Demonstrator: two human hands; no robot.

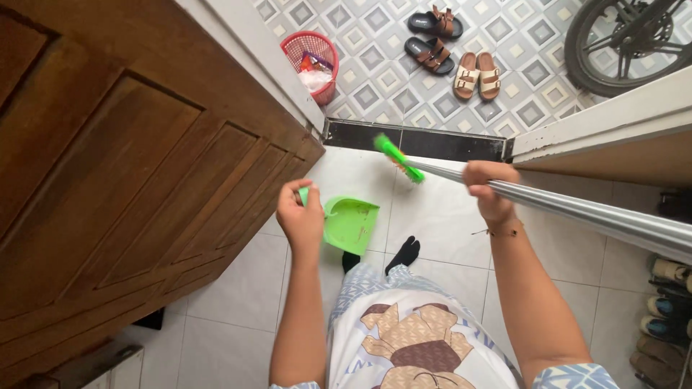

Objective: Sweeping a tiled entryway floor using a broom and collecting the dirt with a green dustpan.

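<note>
Overhead, a green dustpan (pixel 351 223) is gripped at its handle by the closed left hand (pixel 301 218), low over the white tiled floor (pixel 440 216). A silver broom handle (pixel 577 211) is clasped by the right hand (pixel 491 189); its green broom head (pixel 398 158) sits by the black threshold (pixel 432 142). Left, a wooden door (pixel 122 166) crowds in. Far beyond: red basket (pixel 311 63), sandals (pixel 454 54), a wheel (pixel 627 39). Shoes (pixel 667 310) are lined up right.

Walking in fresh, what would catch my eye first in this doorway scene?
Probably the bright green plastic dustpan held by the left hand at the centre, above the white floor tiles. The right hand grips a long silver metal broom handle whose green head reaches the dark threshold. Outside, a red plastic basket stands near brown sandals on patterned tiles.
</note>
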